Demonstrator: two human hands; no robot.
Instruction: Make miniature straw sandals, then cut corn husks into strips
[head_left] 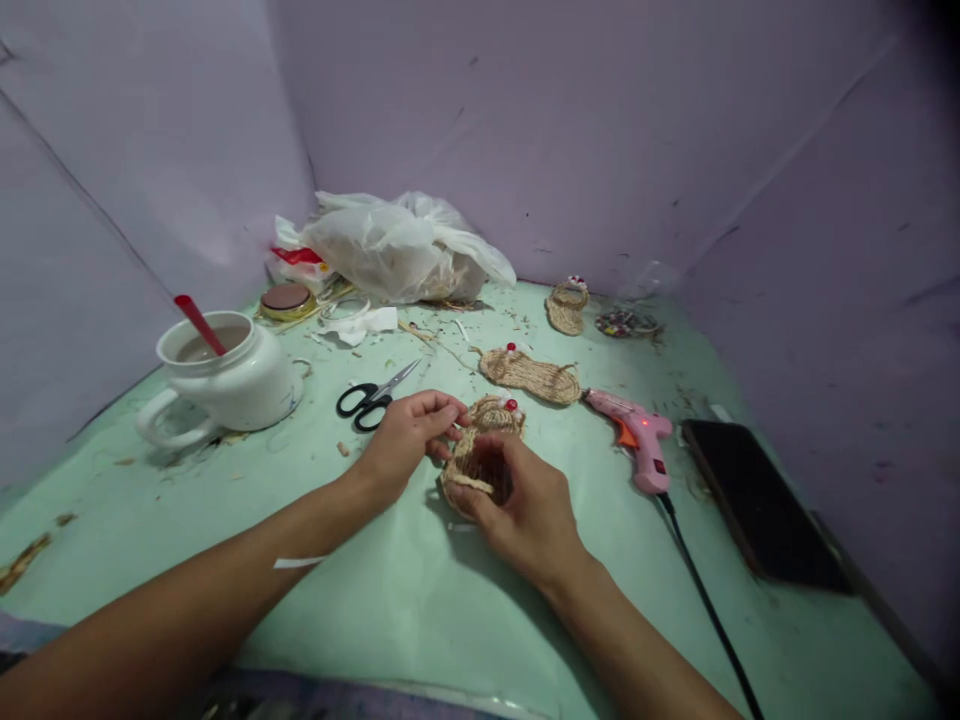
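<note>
Far left on the green table [360,620] stands the white pot [240,385], handle toward me, with a red spoon [196,321] leaning out of it. Behind it lie a round brown-topped tin [286,298] and a crumpled plastic bag [397,248] against the back wall. Nearer in, the black-handled scissors [371,398] lie flat, blades pointing away and to the right.

My left hand [409,437] comes next. Its fingers are curled together and its fingertips pinch the left edge of the woven slipper [474,458], up near the toe. The slipper sits at the centre of the table, right in front of me, between my two hands, with its underside down near the mat. Its long axis runs from near-left to far-right. The end with the red bead points away from me and a touch to the right. The heel end is closest to me.

My right hand [529,510] wraps that near end, thumb laid across the heel rim and fingers closed around the right side, so part of the weave is hidden under my palm.

Just beyond lies a second slipper [534,376], flat, its length running left to right. A third one [567,306] lies farther back, beside a small dish of beads [626,322]. To the right lies the pink glue gun [637,437], nozzle pointing left, its black cord [705,600] trailing toward me. Last, near the right wall, a dark phone [761,505] lies face up.
</note>
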